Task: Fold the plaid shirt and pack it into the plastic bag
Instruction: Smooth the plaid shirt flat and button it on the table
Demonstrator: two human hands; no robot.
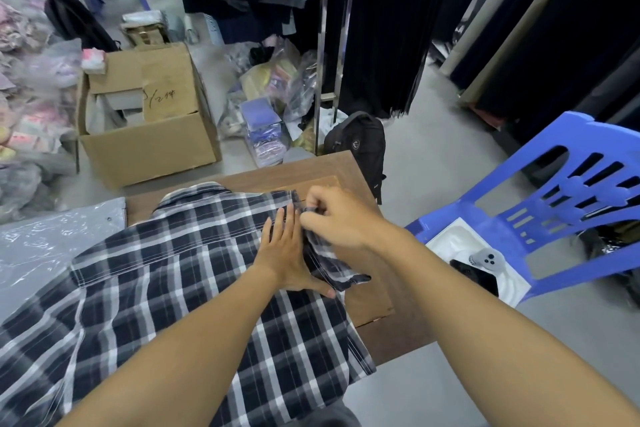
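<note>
Here, with the plaid shirt [180, 274] spread back-up on the tabletop [311, 170], the left hand [287, 253] should press flat, fingers together, while the right hand [339, 215], pinched on the sleeve [325, 253], folds it leftward squarely over that line, toward the plastic bag [52, 243].

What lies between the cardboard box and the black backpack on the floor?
In the head view, a heap of clear plastic bags with packed items lies between the cardboard box and the black backpack.

My left hand [285, 253] lies flat on the navy-and-white plaid shirt [166, 281] on the brown wooden table [304, 170]; my right hand [337, 218] pinches its folded sleeve edge.
</note>
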